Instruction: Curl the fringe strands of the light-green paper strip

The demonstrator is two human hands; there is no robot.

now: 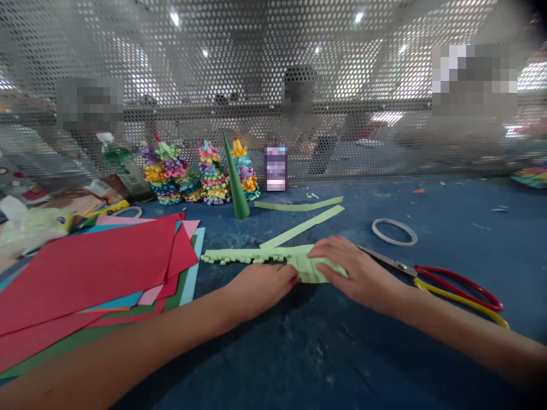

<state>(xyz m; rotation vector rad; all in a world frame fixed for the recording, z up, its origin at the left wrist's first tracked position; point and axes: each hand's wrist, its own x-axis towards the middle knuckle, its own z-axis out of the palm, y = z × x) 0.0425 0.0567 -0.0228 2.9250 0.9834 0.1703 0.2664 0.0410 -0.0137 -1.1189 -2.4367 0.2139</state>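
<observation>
The right-hand fingers (331, 253) press flat and unclenched on a folded pale green paper strip with a cut fringe (252, 254); the left-hand fingers (288, 274) rest loosely at its near edge. Steel scissors with red and yellow handles (387, 261), just right of the right hand, could snag the fringe, and uneven pressure could crease it.

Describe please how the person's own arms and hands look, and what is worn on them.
The left hand and right hand are bare, with no gloves, and no ring or watch shows. The left forearm and right forearm are bare too: no sleeve, cable or marking is in view.
</observation>
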